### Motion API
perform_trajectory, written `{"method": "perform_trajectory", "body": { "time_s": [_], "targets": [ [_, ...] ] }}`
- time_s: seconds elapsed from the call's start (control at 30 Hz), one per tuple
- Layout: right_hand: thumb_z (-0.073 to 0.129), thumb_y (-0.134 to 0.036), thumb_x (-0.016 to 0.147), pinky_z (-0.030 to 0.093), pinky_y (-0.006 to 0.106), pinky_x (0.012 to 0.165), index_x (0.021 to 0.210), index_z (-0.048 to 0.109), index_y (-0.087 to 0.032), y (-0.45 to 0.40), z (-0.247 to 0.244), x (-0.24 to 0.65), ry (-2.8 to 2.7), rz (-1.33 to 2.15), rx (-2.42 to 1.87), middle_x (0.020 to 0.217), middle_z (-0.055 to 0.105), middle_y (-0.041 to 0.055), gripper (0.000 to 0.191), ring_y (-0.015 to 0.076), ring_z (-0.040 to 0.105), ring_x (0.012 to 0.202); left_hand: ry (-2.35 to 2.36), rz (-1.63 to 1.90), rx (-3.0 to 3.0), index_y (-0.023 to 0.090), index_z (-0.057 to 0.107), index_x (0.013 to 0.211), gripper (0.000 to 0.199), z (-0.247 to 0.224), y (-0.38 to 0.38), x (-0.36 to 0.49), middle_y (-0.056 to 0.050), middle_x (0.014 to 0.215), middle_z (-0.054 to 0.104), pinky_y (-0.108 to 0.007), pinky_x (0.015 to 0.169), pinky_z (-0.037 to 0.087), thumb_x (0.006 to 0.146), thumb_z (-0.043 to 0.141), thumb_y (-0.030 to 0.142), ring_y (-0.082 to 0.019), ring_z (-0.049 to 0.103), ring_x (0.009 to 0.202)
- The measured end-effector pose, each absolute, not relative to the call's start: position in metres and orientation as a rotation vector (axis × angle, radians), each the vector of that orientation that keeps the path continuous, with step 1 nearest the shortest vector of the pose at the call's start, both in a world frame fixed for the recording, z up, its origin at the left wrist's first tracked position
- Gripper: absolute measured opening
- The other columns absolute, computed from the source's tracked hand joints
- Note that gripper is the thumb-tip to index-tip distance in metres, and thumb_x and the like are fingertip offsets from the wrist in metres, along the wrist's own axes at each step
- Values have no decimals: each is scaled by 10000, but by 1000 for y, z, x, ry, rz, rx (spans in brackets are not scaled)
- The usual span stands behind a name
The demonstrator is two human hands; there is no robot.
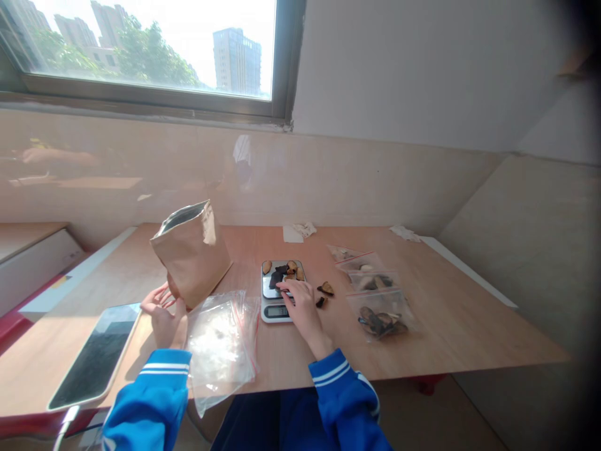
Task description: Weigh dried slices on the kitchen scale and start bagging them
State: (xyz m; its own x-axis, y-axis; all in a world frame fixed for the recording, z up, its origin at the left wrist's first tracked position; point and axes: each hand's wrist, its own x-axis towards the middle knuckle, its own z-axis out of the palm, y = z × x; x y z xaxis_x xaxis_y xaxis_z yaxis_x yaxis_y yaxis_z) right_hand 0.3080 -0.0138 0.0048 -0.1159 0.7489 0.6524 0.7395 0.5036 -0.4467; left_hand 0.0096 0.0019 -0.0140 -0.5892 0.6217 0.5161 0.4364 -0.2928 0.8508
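Observation:
My right hand (pixel 302 308) is over a small white digital kitchen scale (pixel 268 312), fingers pressed together at the dark dried slices (pixel 275 280) on its plate. One slice seems to be between the fingertips, though they partly cover it. Brown dried slices (pixel 299 274) also lie on the plate. My left hand (pixel 164 316) rests on the table, fingers apart, beside the lower left edge of an upright, open brown paper bag (pixel 195 257). Clear zip bags (pixel 220 344) lie flat between that hand and the scale.
Loose dried pieces (pixel 325 289) lie right of the scale. Farther right are several filled zip bags (pixel 382 321). A charging tablet (pixel 96 354) lies at the left of the wooden table (pixel 451 332). Crumpled tissue (pixel 305 229) is near the wall, below a window (pixel 154 50).

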Motion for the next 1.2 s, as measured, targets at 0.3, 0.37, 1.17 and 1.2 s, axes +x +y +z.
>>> {"method": "perform_trajectory", "body": {
  "time_s": [0.3,0.37,1.17,1.2],
  "targets": [
    [373,-112,900,341,386,962,1108,613,-249,-28,-9,329,-1772,-56,-1310,1153,634,55,346,191,554,1101,1770,2007,1336,179,346,1129,572,-11,0,12,-186,1169,549,-510,858,515,656,667,187,-275,629,1026],
    [368,-127,893,358,395,943,1069,626,-241,-34,-17,341,-1644,-85,-1401,1134,613,71,332,208,544,1086,1767,2011,1325,176,345,1124,569,-10,0,12,-194,1174,544,-525,856,511,656,667,195,-279,628,1028],
    [479,-220,870,435,420,931,1030,610,-187,-47,-28,364,-1333,57,-1488,1038,649,97,210,235,563,1021,1762,2030,1300,209,345,1058,521,-9,2,10,-136,1151,552,-428,850,524,641,656,185,-245,620,1023],
    [488,-240,877,442,418,925,1043,604,-187,-48,-27,362,-1320,60,-1467,1045,647,98,209,234,563,1023,1755,2026,1307,206,347,1065,527,-10,2,9,-136,1153,551,-430,851,521,640,658,180,-246,618,1025]
  ]
}}
